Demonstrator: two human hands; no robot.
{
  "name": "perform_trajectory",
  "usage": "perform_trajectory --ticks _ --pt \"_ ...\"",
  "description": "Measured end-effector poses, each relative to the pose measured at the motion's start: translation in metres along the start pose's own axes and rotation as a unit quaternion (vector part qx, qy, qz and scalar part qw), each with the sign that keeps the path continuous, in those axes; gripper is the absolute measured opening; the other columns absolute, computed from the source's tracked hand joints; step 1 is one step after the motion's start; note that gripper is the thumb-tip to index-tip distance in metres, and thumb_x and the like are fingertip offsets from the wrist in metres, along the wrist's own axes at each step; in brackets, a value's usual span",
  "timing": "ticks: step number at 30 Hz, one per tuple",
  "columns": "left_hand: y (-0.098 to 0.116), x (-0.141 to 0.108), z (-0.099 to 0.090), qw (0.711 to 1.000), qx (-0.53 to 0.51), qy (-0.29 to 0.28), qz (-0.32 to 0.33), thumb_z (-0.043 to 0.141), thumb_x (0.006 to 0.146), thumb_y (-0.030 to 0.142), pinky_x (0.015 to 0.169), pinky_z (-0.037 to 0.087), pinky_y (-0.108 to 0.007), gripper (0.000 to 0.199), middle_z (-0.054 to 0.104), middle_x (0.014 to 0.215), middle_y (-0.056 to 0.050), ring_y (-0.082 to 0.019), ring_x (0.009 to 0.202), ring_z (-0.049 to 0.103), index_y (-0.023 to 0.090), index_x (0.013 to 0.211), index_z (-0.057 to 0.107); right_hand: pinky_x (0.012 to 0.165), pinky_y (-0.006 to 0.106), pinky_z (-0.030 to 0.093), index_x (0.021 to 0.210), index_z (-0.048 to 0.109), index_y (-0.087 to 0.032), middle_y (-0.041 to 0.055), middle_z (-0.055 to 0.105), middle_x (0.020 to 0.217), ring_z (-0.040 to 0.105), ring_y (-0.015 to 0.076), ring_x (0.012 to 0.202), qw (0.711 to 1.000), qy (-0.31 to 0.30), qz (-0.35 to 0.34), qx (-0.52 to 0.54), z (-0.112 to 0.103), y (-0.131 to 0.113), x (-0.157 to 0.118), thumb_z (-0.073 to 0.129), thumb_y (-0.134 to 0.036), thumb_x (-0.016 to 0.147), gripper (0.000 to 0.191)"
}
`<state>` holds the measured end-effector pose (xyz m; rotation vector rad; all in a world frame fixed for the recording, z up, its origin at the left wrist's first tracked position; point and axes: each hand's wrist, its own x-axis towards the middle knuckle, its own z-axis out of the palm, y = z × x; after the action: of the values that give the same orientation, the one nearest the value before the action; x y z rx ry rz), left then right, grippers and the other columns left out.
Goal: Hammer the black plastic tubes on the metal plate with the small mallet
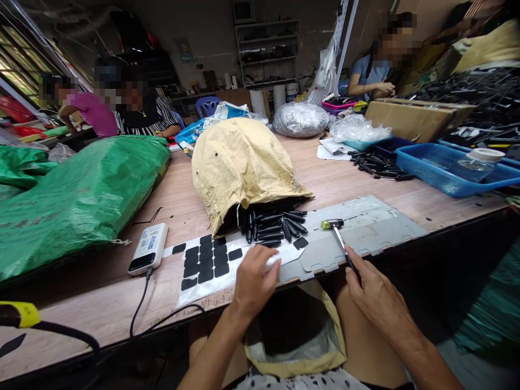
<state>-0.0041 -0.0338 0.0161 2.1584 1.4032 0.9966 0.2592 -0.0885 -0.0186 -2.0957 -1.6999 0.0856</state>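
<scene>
My right hand (374, 287) is wrapped round the dark grip of a small hammer (339, 238). The hammer's head, yellow-green at one end and black at the other, is over the grey board (365, 227). My left hand (254, 281) is closed near the table's front edge, with something white at its fingertips that I cannot make out. Just beyond it lies a pile of black pen-like tubes (270, 228) at the mouth of a yellow woven sack (244, 162). Left of that hand, black rounded patches (206, 257) sit in rows on a white sheet (189, 295).
An open sack (337, 352) is between my legs. A white power bank (149, 246) with a cable lies left, beside a green sack (81, 189). Blue trays (450, 181) and more black parts (377, 165) are at right. Several people work behind the table.
</scene>
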Motion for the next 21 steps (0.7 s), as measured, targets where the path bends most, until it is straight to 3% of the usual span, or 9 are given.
perform_trajectory --ticks 2,6,9,14,18,21 --pt "-0.018 0.020 -0.002 0.997 0.067 0.030 0.001 0.063 0.091 0.022 0.089 0.048 -0.038 0.014 0.067 0.104 -0.006 -0.024 0.100 0.058 0.023 0.104 0.069 0.071 0.035 0.053 0.149 0.047 -0.024 0.0077 0.070 0.116 0.070 0.0244 0.092 1.000 0.000 0.002 -0.003 0.000 -0.001 0.000 0.039 -0.032 0.098 0.052" --pt "-0.041 0.035 0.000 0.993 0.119 -0.002 -0.014 0.071 0.088 0.024 0.088 0.047 -0.039 0.015 0.066 0.098 -0.005 -0.026 0.098 0.054 0.021 0.103 0.070 0.069 0.035 0.054 0.148 0.049 -0.025 0.0075 0.071 0.116 0.071 0.0248 0.090 1.000 -0.003 0.015 -0.003 0.000 -0.001 0.000 0.040 -0.033 0.096 0.053" --pt "-0.036 0.034 0.002 0.994 0.109 -0.011 -0.019 0.072 0.088 0.024 0.086 0.046 -0.038 0.012 0.065 0.095 -0.005 -0.025 0.096 0.054 0.021 0.099 0.071 0.074 0.038 0.057 0.149 0.048 -0.024 0.0089 0.071 0.118 0.071 0.0266 0.093 0.999 -0.006 0.015 0.027 0.002 0.004 0.004 0.045 -0.036 0.093 0.057" --pt "-0.018 0.030 0.013 0.996 0.082 -0.036 0.004 0.071 0.088 0.023 0.084 0.044 -0.036 0.013 0.065 0.096 -0.004 -0.023 0.093 0.054 0.021 0.100 0.071 0.087 0.032 0.059 0.145 0.053 -0.019 0.0093 0.072 0.122 0.070 0.0240 0.109 0.980 0.003 0.016 0.198 0.001 0.009 0.003 0.052 -0.041 0.092 0.057" --pt "-0.019 0.032 0.021 0.998 0.049 -0.038 -0.007 0.074 0.085 0.023 0.083 0.044 -0.035 0.014 0.064 0.092 -0.003 -0.022 0.091 0.054 0.022 0.099 0.072 0.094 0.032 0.057 0.152 0.042 -0.020 0.0074 0.075 0.113 0.071 0.0211 0.106 0.951 0.025 0.001 0.309 -0.009 -0.003 -0.013 0.055 -0.041 0.094 0.064" --pt "-0.024 0.032 0.022 0.999 0.018 -0.039 -0.008 0.075 0.084 0.022 0.084 0.043 -0.035 0.016 0.063 0.090 -0.003 -0.022 0.090 0.054 0.022 0.100 0.073 0.102 0.035 0.054 0.152 0.043 -0.025 0.0066 0.072 0.119 0.069 0.0215 0.111 0.949 0.030 -0.046 0.309 -0.015 -0.016 -0.024 0.054 -0.038 0.096 0.059"
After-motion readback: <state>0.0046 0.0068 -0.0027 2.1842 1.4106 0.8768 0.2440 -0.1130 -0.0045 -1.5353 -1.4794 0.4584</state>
